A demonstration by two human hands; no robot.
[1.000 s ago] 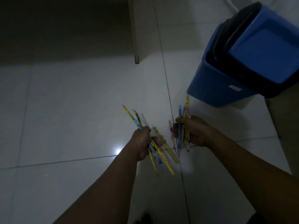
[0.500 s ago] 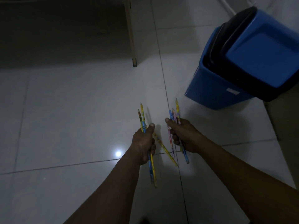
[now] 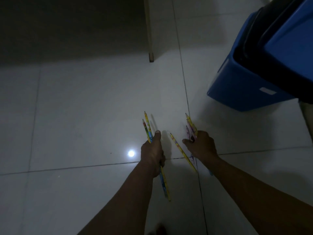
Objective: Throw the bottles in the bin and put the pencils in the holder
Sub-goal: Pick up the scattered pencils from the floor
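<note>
My left hand [image 3: 153,153] grips a small bundle of colourful pencils [image 3: 147,128], tips pointing away from me and their ends sticking out below my wrist. My right hand [image 3: 201,145] grips another bundle of pencils [image 3: 191,126], tips also pointing away. One yellow pencil [image 3: 182,150] lies slanted on the white tiled floor between my two hands. The blue bin [image 3: 264,65] with a black and blue swing lid stands at the upper right, beyond my right hand. No bottles or pencil holder are in view.
A thin wooden furniture leg [image 3: 150,53] stands on the tiles straight ahead, with dark shadow to its left. A bright light spot [image 3: 131,153] reflects off the floor left of my left hand. The room is dim.
Both hands gathered their fanned-out pencils into tighter bundles pointing forward. The hands drew slightly apart, leaving one yellow pencil lying on the floor between them.
</note>
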